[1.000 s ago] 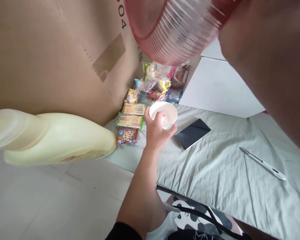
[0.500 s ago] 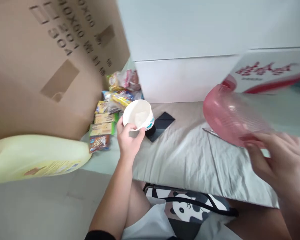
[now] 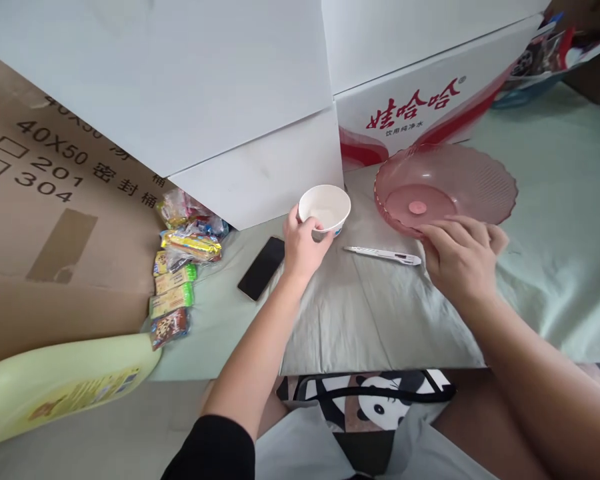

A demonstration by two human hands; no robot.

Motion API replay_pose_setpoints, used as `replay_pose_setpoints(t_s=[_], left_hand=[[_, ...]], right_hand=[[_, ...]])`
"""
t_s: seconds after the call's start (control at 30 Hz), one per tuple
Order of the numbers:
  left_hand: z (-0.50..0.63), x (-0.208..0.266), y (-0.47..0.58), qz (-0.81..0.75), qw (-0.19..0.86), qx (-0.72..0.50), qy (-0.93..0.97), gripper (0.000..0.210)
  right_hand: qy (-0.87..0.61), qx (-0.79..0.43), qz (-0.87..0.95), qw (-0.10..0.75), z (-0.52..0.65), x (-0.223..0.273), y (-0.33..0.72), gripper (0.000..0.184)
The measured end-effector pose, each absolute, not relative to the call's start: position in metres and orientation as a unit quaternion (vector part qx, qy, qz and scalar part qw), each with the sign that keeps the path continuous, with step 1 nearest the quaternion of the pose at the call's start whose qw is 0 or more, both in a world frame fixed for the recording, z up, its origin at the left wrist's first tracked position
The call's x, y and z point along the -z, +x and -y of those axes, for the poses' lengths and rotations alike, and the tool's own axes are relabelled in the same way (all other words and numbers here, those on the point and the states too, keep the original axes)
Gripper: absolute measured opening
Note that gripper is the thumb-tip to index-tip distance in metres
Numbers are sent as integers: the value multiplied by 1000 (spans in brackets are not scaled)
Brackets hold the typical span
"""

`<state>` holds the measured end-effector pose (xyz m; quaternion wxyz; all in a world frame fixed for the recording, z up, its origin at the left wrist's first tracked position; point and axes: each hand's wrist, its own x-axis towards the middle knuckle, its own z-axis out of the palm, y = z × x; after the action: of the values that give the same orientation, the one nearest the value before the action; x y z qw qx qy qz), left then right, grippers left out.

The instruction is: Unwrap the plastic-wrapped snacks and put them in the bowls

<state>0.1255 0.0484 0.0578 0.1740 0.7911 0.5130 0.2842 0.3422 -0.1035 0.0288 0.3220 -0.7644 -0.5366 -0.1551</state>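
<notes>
Paper bowl [image 3: 330, 205] sits in my left hand [image 3: 303, 250], fingers curled; my right hand [image 3: 463, 261] pinches the pink plastic bowl [image 3: 447, 187] by its rim. I'd squeeze both lightly.

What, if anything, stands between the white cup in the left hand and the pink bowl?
Nothing visible stands directly between the white cup and pink bowl; the slim white tool lies flat on the cloth, to the near side.
</notes>
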Motion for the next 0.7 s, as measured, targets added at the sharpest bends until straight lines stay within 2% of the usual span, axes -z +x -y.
replay_pose_setpoints(t_s=[0.13,0.2,0.33,0.43,0.53,0.7], left_hand=[[-46,-43,115,-501,212,-285,789,46],[-39,-38,88,-513,212,-296,777,48],[-38,-37,16,-605,121,-345,708,41],[-57,-41,-32,-677,29,-378,631,50],[-85,-41,-61,-706,49,-358,609,61],[-112,-36,-78,-705,76,-401,580,29]], right_hand=[[-712,124,615,315,118,-33,324,26],[-663,72,682,301,120,-26,313,27],[-677,50,700,220,115,-1,304,38],[-713,63,677,170,108,12,306,38],[-712,81,682,150,104,15,307,31],[-700,96,686,176,104,17,303,35]])
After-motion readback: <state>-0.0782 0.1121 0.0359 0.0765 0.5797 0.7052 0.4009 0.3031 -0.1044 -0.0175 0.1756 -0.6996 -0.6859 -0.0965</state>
